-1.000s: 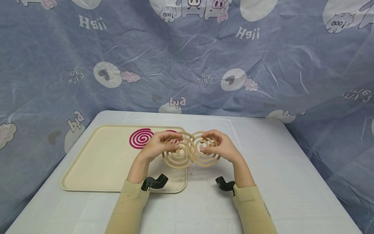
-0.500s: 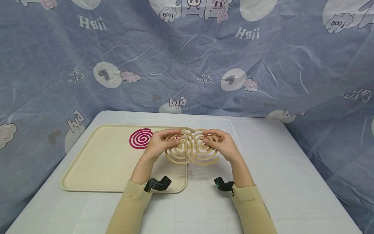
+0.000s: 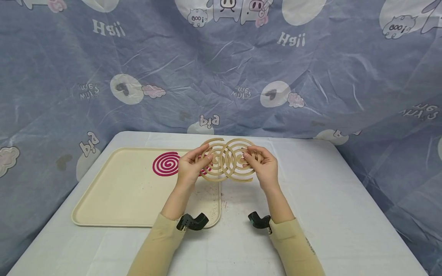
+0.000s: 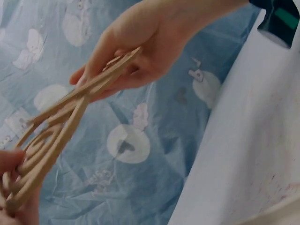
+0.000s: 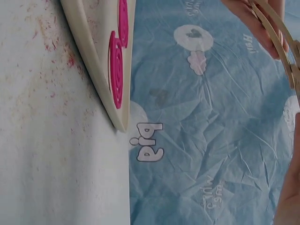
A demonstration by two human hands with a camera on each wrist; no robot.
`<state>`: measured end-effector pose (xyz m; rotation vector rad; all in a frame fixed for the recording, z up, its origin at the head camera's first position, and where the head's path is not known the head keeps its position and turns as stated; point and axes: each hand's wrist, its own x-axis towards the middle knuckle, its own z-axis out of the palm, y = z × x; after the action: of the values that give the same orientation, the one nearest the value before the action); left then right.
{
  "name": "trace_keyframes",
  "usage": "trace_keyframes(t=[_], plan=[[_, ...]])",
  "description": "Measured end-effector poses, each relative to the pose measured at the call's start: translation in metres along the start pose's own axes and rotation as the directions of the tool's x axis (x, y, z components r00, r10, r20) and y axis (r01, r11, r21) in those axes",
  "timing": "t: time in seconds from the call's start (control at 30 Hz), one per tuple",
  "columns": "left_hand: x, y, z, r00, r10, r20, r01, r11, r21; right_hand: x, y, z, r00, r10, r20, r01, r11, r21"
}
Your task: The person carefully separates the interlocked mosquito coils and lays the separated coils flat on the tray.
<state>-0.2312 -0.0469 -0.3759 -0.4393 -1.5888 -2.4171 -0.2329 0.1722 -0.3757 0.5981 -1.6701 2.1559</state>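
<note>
Two tan mosquito coils overlap side by side, raised in front of me in the head view. My left hand [image 3: 188,168] pinches the left coil [image 3: 215,179] between thumb and fingers. At the outer side of the right coil [image 3: 238,140], my right hand [image 3: 267,168] holds it the same way. Their outer rings cross in the middle; the left wrist view shows the tan coils [image 4: 70,119] nearly edge-on, stretched between both hands. Behind them lies a magenta coil [image 3: 166,164] on the cream tray [image 3: 117,195]. A second magenta coil [image 3: 204,173] is partly hidden by my left hand and the tan coil.
The tray takes up the left half of the white-covered table [image 3: 328,199]. Reddish crumbs [image 3: 222,199] are scattered near its right edge. A blue patterned cloth [image 3: 221,69] hangs behind the table. A black wrist camera [image 3: 260,221] sticks out from each wrist.
Both hands have risen with the two tan coils, moving slightly away and a little closer together, and the coils overlap more. The magenta coils and tray stay put.
</note>
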Motion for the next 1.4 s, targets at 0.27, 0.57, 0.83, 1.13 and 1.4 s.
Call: trace_keyframes(t=[0.27,0.57,0.83,1.13,1.4], plan=[[0.001,0.010,-0.020,0.848,-0.180,0.498,0.089,0.975,0.202,0.002,-0.012,-0.025,0.854,0.252,0.455,-0.177,0.963,-0.202],[0.002,0.007,-0.019,0.834,-0.184,0.520,0.036,0.959,0.283,0.002,-0.009,-0.027,0.813,0.281,0.510,-0.163,0.950,-0.265],[0.002,0.003,-0.008,0.975,0.017,0.223,-0.058,0.982,0.178,0.001,-0.004,-0.019,0.971,0.109,0.211,-0.085,0.989,-0.119],[0.002,0.010,-0.022,0.876,-0.129,0.466,0.024,0.974,0.226,0.001,-0.012,-0.028,0.907,0.238,0.347,-0.182,0.966,-0.186],[0.004,0.011,-0.029,0.773,-0.238,0.588,0.038,0.943,0.332,0.003,-0.014,-0.033,0.784,0.342,0.517,-0.203,0.930,-0.307]])
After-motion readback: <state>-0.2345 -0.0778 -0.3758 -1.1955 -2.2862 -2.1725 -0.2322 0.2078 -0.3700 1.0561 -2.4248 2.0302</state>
